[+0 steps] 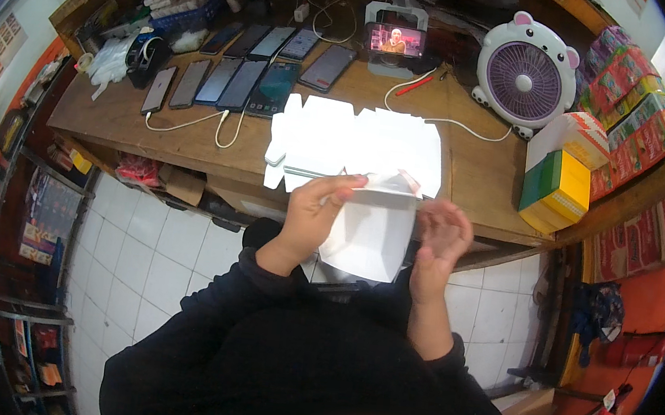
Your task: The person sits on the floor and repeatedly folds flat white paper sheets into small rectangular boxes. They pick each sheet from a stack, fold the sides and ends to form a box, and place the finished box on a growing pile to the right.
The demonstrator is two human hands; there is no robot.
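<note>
A white cardboard box, folded into a tray shape with its inside toward me, is held up in front of the table edge. My left hand pinches its upper left corner between thumb and fingers. At the box's right side is my right hand, its fingers apart and slightly blurred; whether they touch the box wall I cannot make out. Just beyond, flat unfolded white box blanks lie stacked at the table's front, partly hidden by the box and my left fingers.
Several phones lie in rows at the left, some with white cables. A phone on a stand shows a lit screen at the back. Rightward are a bear-shaped fan, a yellow-green box and colourful packets. A red pen lies behind the blanks.
</note>
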